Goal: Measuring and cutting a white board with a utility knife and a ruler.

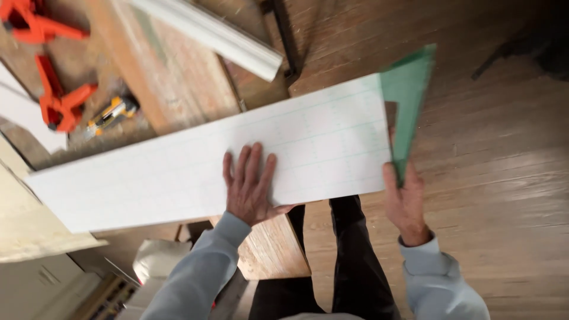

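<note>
We see a long white panel (207, 169) marked with a faint grid, lying across a wooden bench (178, 77); its long axis runs from the lower left of the view up toward the right, and its right end juts out past the bench over the wood floor (504, 178). Our left hand (250, 186) lies flat on the panel near its near edge, fingers spread wide and pointing away from us, palm down, gripping nothing. Our right hand (405, 201) is curled around the lower tip of a green translucent triangle (409, 101), which stands against the panel's right end with its long side running along that short edge and its broad part reaching past the far corner. Beyond the panel, on the bench, a length of pale moulding (219, 37) lies at a slant, well apart from our hands. To the far left sit two orange clamps (50, 65) and, just beside them, a yellow utility knife (112, 114). Below the panel, our dark trouser legs (349, 261) and grey sleeves (201, 272) show, and the bench's near end (272, 249) sticks out between them.
</note>
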